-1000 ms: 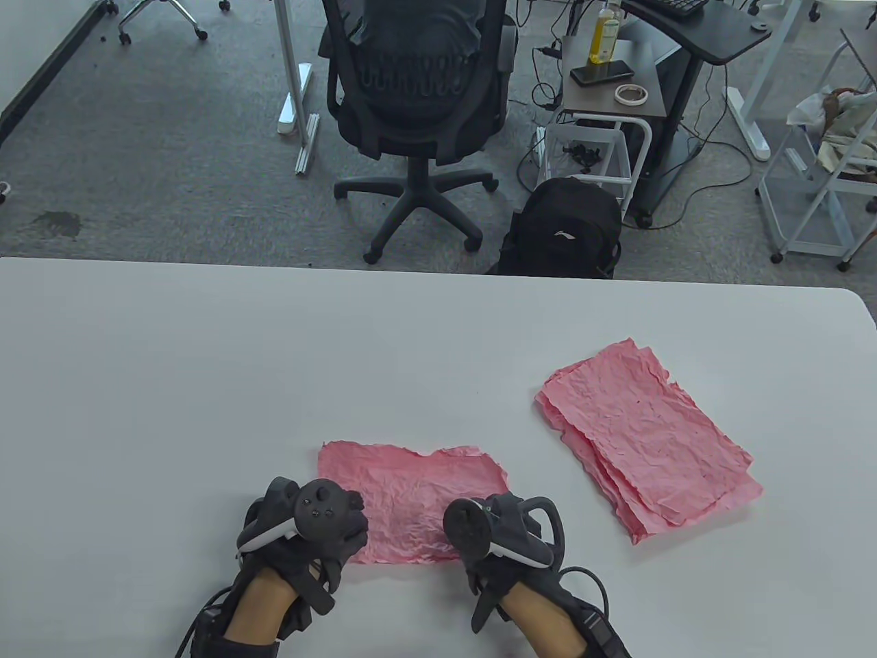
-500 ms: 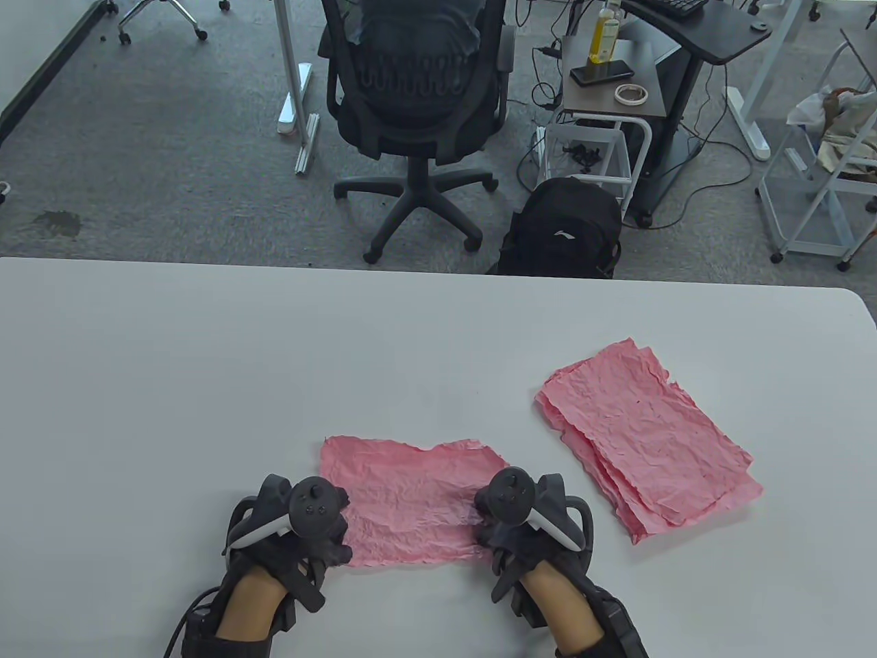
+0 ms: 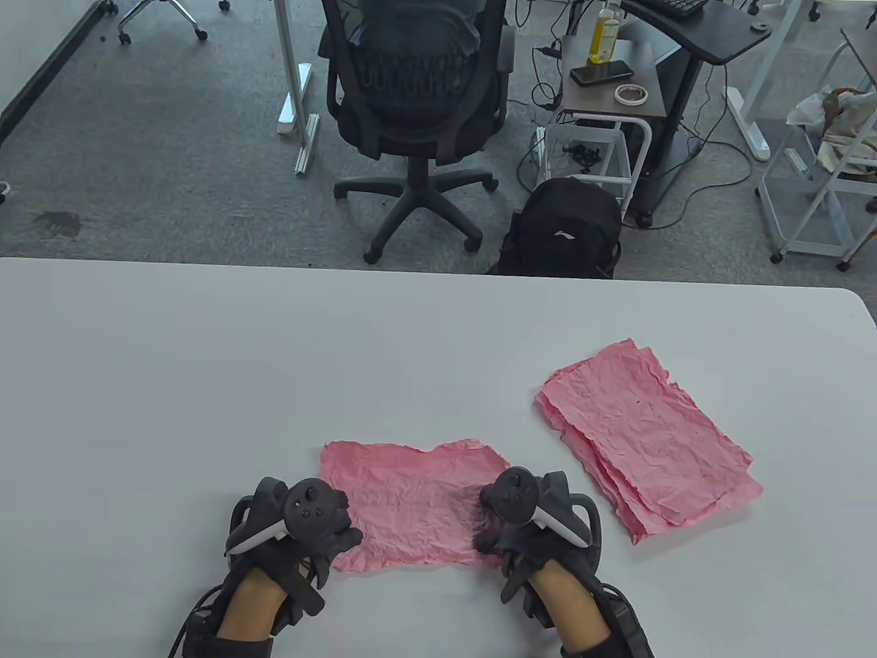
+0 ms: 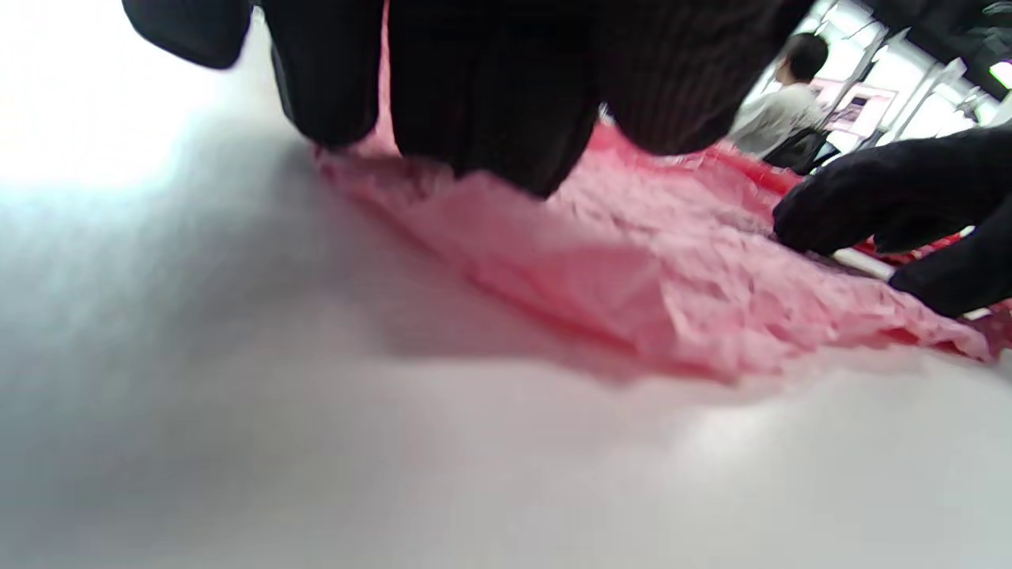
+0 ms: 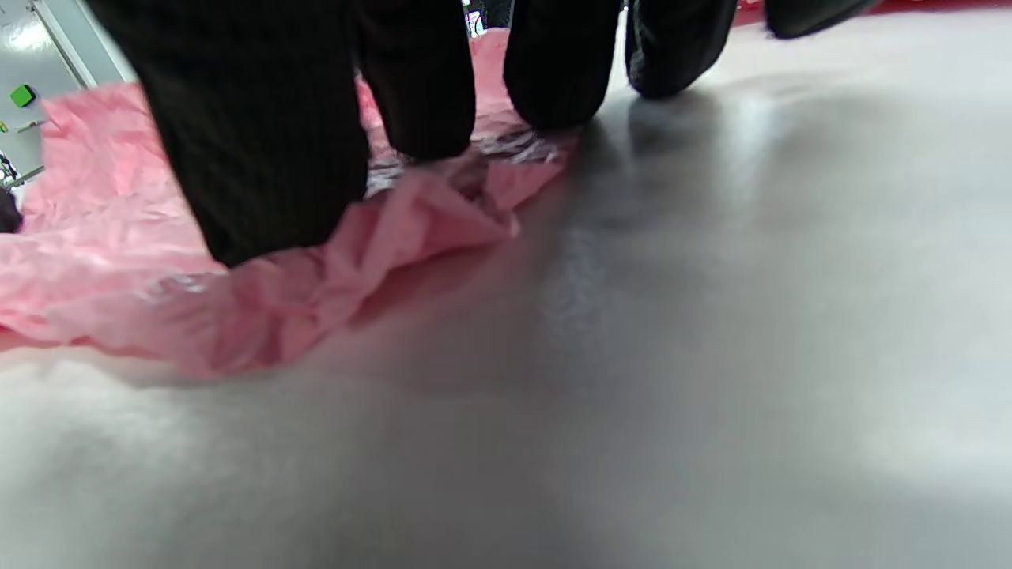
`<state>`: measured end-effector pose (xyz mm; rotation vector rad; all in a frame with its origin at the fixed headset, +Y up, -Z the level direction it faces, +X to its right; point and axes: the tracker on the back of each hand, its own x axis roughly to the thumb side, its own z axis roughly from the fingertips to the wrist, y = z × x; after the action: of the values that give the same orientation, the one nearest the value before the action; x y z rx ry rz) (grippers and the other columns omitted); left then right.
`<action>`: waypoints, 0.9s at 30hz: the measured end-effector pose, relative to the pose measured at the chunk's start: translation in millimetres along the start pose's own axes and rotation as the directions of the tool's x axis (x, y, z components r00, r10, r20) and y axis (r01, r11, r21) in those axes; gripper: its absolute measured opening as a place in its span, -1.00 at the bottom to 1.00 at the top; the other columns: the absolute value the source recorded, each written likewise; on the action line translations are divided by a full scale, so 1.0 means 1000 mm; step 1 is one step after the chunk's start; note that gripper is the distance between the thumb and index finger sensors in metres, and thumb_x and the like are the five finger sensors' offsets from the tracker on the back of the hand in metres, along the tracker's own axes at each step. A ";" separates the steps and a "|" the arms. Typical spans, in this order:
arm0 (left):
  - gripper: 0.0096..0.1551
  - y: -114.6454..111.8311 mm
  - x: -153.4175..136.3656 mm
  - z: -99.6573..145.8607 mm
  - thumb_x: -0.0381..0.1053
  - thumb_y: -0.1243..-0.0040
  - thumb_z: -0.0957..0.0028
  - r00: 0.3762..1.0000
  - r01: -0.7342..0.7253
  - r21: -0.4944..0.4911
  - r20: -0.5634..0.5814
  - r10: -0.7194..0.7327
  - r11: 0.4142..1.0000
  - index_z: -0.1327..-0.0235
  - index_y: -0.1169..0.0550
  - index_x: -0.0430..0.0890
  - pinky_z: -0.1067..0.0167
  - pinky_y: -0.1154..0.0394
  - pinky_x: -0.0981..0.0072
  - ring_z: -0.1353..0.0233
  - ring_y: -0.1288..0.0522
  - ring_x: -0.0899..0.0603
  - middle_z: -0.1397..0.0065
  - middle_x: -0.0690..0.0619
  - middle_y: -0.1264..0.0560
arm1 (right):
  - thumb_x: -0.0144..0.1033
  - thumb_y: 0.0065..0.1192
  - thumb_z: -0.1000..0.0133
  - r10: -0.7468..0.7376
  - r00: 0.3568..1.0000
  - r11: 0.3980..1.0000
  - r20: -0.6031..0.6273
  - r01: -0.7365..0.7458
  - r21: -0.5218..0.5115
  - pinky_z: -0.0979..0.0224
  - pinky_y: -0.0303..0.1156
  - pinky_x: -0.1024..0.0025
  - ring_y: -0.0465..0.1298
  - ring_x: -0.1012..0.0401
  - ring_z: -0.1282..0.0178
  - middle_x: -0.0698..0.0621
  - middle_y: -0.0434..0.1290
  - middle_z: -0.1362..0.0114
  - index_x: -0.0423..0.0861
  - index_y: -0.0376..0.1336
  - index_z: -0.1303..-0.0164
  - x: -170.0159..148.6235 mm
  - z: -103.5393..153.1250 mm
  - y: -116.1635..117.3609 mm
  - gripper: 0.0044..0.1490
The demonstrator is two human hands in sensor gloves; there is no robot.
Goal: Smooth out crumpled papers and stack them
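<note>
Table view: one pink sheet [image 3: 414, 504] lies spread on the bench [image 3: 205, 356] at about 6 o'clock, mostly flattened but creased. The left hand [image 3: 301, 524] presses its near-left corner and the right hand [image 3: 524, 524] its near-right corner. A stack of flattened pink sheets [image 3: 647, 442] rests at about 4 o'clock, well apart from the sheet in hand. Judged from this, most of the task is done; what remains is a final smoothing of this sheet and its transfer onto the stack.

Left wrist view: the left fingers [image 4: 482, 87] rest straight on the sheet's edge, pinching nothing. Right wrist view: the right fingers [image 5: 261, 134] press down extended on the paper, which bunches into a raised fold at that corner, a fold hidden by the hand in the table view.
</note>
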<state>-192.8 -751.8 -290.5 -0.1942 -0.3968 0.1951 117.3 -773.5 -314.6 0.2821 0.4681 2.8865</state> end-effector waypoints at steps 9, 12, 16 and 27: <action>-0.14 -0.020 0.016 -0.011 0.18 -0.42 0.02 0.989 0.138 -0.155 0.067 -0.129 0.978 -0.60 -0.35 0.20 -0.52 -0.17 -0.35 -0.73 -0.23 -0.28 -0.71 0.02 -0.22 | -0.17 0.61 0.08 0.060 0.990 0.995 0.129 -0.049 -0.087 -0.38 0.07 -0.47 0.26 -0.26 -0.45 -0.20 0.33 -0.37 -0.01 0.31 -0.32 0.019 0.003 -0.002 -0.24; -0.15 -0.023 0.005 -0.012 0.19 -0.37 0.00 1.000 0.013 -0.239 -0.024 -0.019 0.971 -0.60 -0.32 0.20 -0.55 -0.10 -0.37 -0.77 -0.06 -0.21 -0.73 0.06 -0.09 | -0.31 0.58 0.05 0.097 0.983 0.993 0.154 -0.085 -0.085 -0.38 0.13 -0.44 0.37 -0.19 -0.41 -0.10 0.53 -0.17 -0.03 0.46 -0.10 0.025 0.005 -0.001 -0.50; -0.15 -0.023 0.002 -0.012 0.17 -0.36 0.00 0.999 0.010 -0.276 -0.046 -0.023 0.961 -0.61 -0.29 0.23 -0.56 -0.05 -0.35 -0.78 0.00 -0.17 -0.73 0.10 -0.05 | -0.40 0.52 0.00 -0.037 0.988 0.999 0.147 0.033 0.033 -0.42 0.01 -0.47 0.23 -0.15 -0.52 -0.09 0.41 -0.37 0.02 0.41 -0.22 0.005 0.002 -0.002 -0.46; -0.14 -0.022 -0.013 -0.010 0.15 -0.38 0.01 0.996 -0.062 -0.292 -0.083 0.040 0.954 -0.60 -0.30 0.26 -0.57 0.01 -0.34 -0.78 0.04 -0.14 -0.73 0.13 -0.03 | -0.11 0.52 0.01 -0.085 0.992 0.994 0.089 0.078 0.077 -0.48 -0.16 -0.46 -0.09 -0.22 -0.67 -0.04 0.03 -0.70 0.12 0.15 -0.52 -0.017 -0.003 -0.001 -0.11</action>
<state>-197.1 -777.6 -299.8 -0.5047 -0.3440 0.1782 133.4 -777.3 -320.5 0.3963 0.5572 2.7674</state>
